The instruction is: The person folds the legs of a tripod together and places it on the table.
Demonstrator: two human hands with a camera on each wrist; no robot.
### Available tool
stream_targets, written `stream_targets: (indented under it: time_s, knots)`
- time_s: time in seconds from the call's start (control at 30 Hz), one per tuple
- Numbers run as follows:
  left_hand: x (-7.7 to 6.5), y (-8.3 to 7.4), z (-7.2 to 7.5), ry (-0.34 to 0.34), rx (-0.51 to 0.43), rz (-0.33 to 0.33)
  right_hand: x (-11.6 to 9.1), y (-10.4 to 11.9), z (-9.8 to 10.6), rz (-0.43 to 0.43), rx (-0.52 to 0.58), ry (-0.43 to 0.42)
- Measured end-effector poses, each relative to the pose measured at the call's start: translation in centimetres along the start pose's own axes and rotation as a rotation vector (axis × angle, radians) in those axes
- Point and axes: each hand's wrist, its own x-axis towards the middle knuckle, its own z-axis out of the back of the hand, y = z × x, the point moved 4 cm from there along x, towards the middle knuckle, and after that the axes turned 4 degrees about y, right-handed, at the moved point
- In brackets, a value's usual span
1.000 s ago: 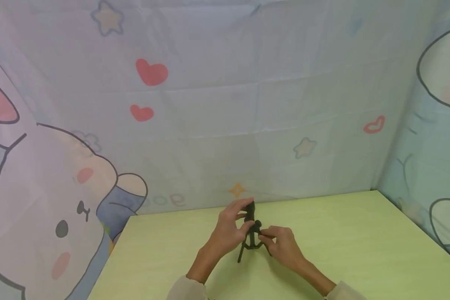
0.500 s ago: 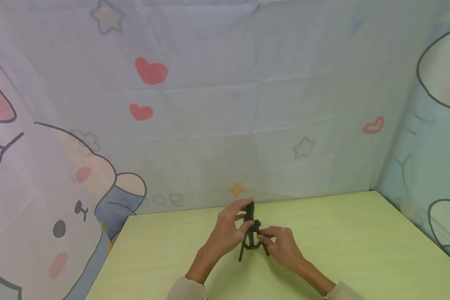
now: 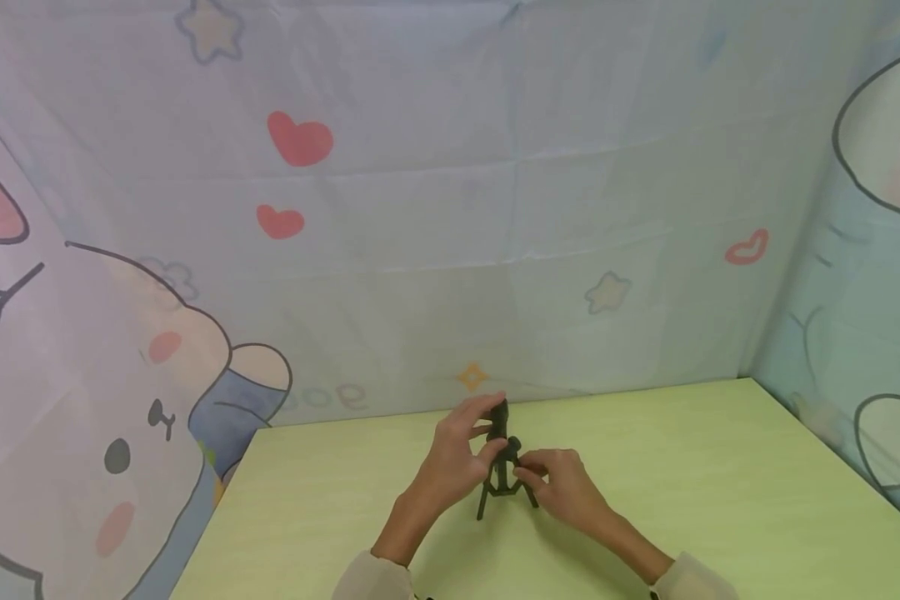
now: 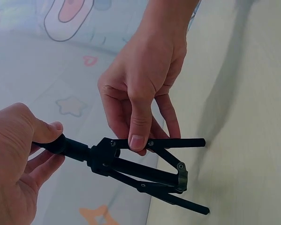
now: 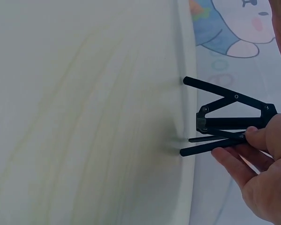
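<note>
A small black tripod (image 3: 502, 475) with partly spread legs is held by both hands above or at the table, near its back edge. My left hand (image 3: 461, 454) grips the upper part, thumb and fingers around the dark column, as the left wrist view shows. With thumb and fingers my right hand (image 3: 566, 487) pinches one tripod leg (image 4: 178, 143) near its hinge. In the right wrist view the legs, the hinged braces and the centre post (image 5: 229, 123) show; the top is hidden. Whether the feet touch the table I cannot tell.
A pale yellow-green table (image 3: 682, 467) lies under the hands. Behind it hangs a light printed cloth (image 3: 435, 208) with hearts, stars and a rabbit figure. Another printed cloth (image 3: 855, 333) stands along the right side.
The tripod's right leg has swung slightly inward, with the right hand still pinching it. The left hand keeps its grip at the top. The head view has shifted a little.
</note>
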Motion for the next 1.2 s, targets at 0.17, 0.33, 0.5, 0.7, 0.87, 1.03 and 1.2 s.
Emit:
stream_targets:
  time_s: [0.17,0.33,0.5,0.7,0.87,1.03,1.2]
  knots:
    - [-0.02,0.14,-0.10,0.004,-0.006,-0.012,-0.22,-0.36,-0.07,-0.011,0.024,-0.030]
    - [0.04,0.19,-0.04,0.000,0.007,-0.021,-0.10,-0.46,0.00,0.011,0.040,-0.052]
    - [0.07,0.23,-0.01,-0.001,0.023,-0.025,0.01,-0.67,-0.01,0.004,0.045,-0.069]
    - [-0.02,0.20,0.08,0.006,0.025,-0.014,0.02,-0.90,-0.12,-0.003,0.062,-0.058]
    - [-0.06,0.05,0.19,0.002,-0.006,-0.004,0.14,-0.89,-0.07,-0.019,0.072,-0.010]
    - [-0.18,0.09,0.16,-0.005,-0.025,0.002,0.34,-0.84,0.04,-0.017,0.062,0.033]
    - [-0.56,0.51,-0.12,-0.016,-0.064,0.032,0.26,-0.90,0.04,-0.031,0.064,0.045]
